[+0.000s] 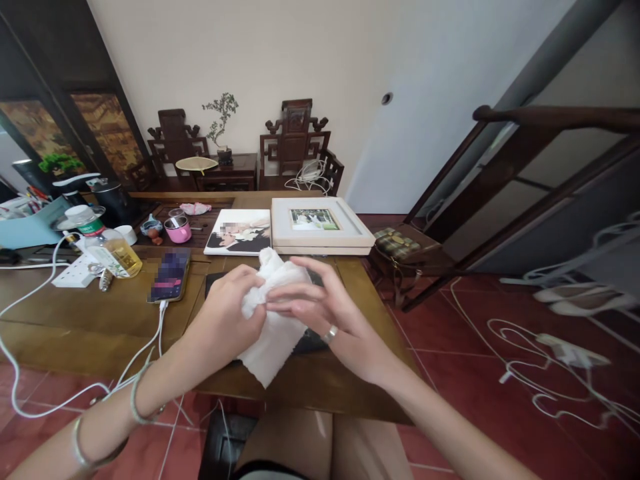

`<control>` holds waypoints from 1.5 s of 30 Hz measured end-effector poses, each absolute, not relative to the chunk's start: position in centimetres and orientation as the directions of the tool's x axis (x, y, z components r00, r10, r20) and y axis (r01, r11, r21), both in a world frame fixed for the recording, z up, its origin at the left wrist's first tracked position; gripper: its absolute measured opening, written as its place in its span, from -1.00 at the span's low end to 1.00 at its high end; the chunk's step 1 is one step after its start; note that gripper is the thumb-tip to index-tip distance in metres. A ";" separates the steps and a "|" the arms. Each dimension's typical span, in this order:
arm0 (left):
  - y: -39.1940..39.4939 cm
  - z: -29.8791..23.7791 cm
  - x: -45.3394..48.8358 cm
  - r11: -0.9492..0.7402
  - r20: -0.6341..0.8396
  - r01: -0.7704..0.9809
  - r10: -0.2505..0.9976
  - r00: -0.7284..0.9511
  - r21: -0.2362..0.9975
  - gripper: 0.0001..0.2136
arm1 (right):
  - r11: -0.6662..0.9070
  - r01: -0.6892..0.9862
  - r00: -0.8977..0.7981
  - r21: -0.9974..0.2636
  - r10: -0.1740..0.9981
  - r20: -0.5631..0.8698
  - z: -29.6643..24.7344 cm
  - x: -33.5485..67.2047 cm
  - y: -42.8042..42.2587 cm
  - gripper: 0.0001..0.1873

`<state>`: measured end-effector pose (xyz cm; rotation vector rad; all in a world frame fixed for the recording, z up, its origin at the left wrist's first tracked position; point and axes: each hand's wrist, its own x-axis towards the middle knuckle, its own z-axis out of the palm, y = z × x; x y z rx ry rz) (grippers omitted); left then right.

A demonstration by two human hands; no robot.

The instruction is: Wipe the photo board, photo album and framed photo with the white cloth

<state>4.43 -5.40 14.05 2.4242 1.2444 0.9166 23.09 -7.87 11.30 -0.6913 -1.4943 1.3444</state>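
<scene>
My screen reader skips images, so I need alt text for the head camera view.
Two hands hold a white cloth above a wooden table: the left hand clutches its bunched top, the right hand touches it with fingers outstretched. Behind lie a phone on a charging cable, a photo print and a white picture frame.

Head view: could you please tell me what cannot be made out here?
All in the head view.
Dark flat item on the table: mostly covered by the white cloth.
Right hand: whether it grips the cloth is hidden by its fingers; left hand clutches it.
Phone screen: blurred.
Blue item at the left edge: cut off.
</scene>
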 end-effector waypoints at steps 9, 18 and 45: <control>-7.9 14.3 4.3 -0.896 0.664 0.378 0.431 0.611 0.235 -0.71 | -0.463 -0.211 -0.483 -0.861 0.815 -0.320 9.6 28.2 -10.1 -0.43; -9.7 13.0 3.5 -0.976 0.482 0.217 0.175 0.859 -0.031 -0.74 | -0.448 -0.500 -0.378 -0.741 0.883 -0.279 8.4 27.2 -9.4 -0.40; -5.8 7.1 7.7 -0.834 0.638 0.457 0.173 0.750 -0.310 -0.74 | -0.019 -0.661 0.129 -0.750 0.982 -0.138 8.2 25.4 -7.8 -0.66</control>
